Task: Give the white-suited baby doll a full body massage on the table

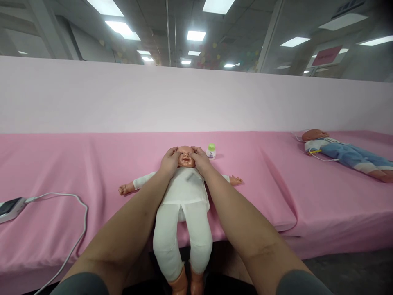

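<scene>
A baby doll (187, 186) in a white top and white trousers lies on its back on the pink-covered table (116, 149), its feet hanging past the near edge. My left hand (170, 161) rests along one side of the doll's head, thumb on the cheek beside the eye. On the opposite side my right hand (200, 159) lies against the head in the same way, its thumb on the other cheek. Both hands have their fingers laid out along the head rather than wrapped round it. A small bottle with a green cap (211, 151) stands just beyond my right hand.
At the right lies a second doll (337, 151) in blue clothes, with thin tubing about it. A white device with a dark screen (12, 209) sits at the left edge, its white cable (82, 205) running over the table's front. A low pale wall (184, 100) with glass above backs the table.
</scene>
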Motion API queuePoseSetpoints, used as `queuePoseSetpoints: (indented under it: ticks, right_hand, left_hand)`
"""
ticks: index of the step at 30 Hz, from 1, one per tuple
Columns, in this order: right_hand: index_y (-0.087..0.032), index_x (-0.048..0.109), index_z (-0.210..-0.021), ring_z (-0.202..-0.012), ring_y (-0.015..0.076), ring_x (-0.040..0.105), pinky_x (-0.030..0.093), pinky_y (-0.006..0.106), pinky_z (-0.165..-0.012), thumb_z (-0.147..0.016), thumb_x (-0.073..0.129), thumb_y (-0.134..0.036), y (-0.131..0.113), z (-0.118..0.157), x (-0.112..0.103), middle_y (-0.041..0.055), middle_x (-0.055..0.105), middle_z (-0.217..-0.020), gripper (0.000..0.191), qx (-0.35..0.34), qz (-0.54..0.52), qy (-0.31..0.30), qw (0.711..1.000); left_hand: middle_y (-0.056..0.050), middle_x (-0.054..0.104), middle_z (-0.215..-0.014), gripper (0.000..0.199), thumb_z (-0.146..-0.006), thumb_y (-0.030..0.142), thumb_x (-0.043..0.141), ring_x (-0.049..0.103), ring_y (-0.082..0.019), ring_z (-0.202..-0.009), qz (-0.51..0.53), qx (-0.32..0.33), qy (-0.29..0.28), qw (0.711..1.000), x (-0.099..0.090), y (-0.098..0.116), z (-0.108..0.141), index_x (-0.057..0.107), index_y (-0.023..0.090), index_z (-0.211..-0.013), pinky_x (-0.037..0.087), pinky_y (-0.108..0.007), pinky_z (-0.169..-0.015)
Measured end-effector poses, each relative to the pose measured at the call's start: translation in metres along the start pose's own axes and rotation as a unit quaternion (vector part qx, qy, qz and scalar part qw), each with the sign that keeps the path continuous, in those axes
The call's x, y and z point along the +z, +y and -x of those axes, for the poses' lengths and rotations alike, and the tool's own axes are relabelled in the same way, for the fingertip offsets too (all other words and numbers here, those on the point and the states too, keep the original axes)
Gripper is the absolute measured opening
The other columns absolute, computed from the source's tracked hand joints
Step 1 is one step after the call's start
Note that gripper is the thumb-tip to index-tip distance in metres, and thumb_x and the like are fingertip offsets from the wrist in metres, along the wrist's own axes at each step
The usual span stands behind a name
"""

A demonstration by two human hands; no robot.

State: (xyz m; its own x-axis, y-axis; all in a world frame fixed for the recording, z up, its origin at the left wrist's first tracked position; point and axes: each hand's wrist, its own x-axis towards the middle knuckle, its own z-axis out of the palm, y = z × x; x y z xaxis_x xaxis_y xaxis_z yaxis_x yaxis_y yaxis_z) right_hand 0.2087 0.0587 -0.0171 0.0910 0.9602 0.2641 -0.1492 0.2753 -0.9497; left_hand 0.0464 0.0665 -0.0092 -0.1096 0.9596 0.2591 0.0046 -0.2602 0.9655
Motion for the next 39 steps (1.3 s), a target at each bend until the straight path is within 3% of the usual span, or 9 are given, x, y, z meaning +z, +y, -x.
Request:
queuePoseSetpoints:
  ticks: [16, 32, 39]
  right_hand:
    - [-0.028, 0.067, -0.119, -0.114, 0.024, 0.065, 0.053, 0.039, -0.101, -0.072, 0.064, -0.029, -0.009, 0.005, 0.002, 0.0009, 0.071, -0.12, 0.047, 0.026, 0.0, 0.006, 1.0]
    - [-0.029, 0.065, -0.122, -0.118, 0.0247, 0.064, 0.051, 0.043, -0.106, -0.073, 0.074, -0.035, 0.003, -0.001, 0.0, 0.0019, 0.07, -0.125, 0.05, 0.006, -0.014, -0.011, 1.0]
    - [-0.027, 0.066, -0.119, -0.115, 0.025, 0.064, 0.051, 0.044, -0.105, -0.07, 0.067, -0.029, -0.005, 0.003, 0.003, 0.0023, 0.07, -0.121, 0.049, 0.024, -0.021, 0.004, 0.999]
  left_hand:
    - [-0.008, 0.076, -0.121, 0.043, -0.086, 0.039, 0.069, 0.069, -0.026, -0.113, -0.01, -0.005, -0.003, 1.0, -0.001, 0.0, 0.001, 0.071, 0.024, -0.126, 0.054, -0.039, -0.102]
    - [-0.007, 0.076, -0.12, 0.04, -0.088, 0.038, 0.067, 0.069, -0.027, -0.114, -0.01, 0.005, -0.001, 1.0, -0.001, -0.006, -0.004, 0.071, 0.024, -0.125, 0.053, -0.041, -0.104]
    - [-0.008, 0.075, -0.121, 0.041, -0.087, 0.04, 0.068, 0.069, -0.027, -0.114, -0.014, 0.009, 0.001, 1.0, -0.001, -0.006, -0.004, 0.071, 0.024, -0.125, 0.054, -0.042, -0.103]
